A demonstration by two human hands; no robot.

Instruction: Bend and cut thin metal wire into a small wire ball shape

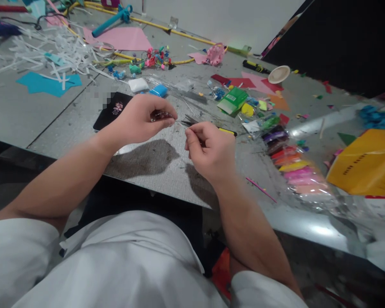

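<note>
My left hand (pixel 149 117) is closed in a pinch above the table, with thin shiny wire (pixel 162 115) showing between its fingers. Close by on the right, my right hand (pixel 208 145) is also pinched; a thin strand seems to run between the fingertips, but what this hand grips is too small to make out. Behind my right hand lies a dark tool with a yellow and black handle (pixel 227 131). A black phone-like object (pixel 114 109) rests partly behind my left wrist. Clear thin strips (pixel 192 100) lie beyond both hands.
White paper shreds (pixel 67 51) and a blue paper piece (pixel 45 83) spread over the left. At the right are a green packet (pixel 233 101), bags of coloured clay (pixel 298 167) and a yellow packet (pixel 368 162). The table's front edge passes below my hands.
</note>
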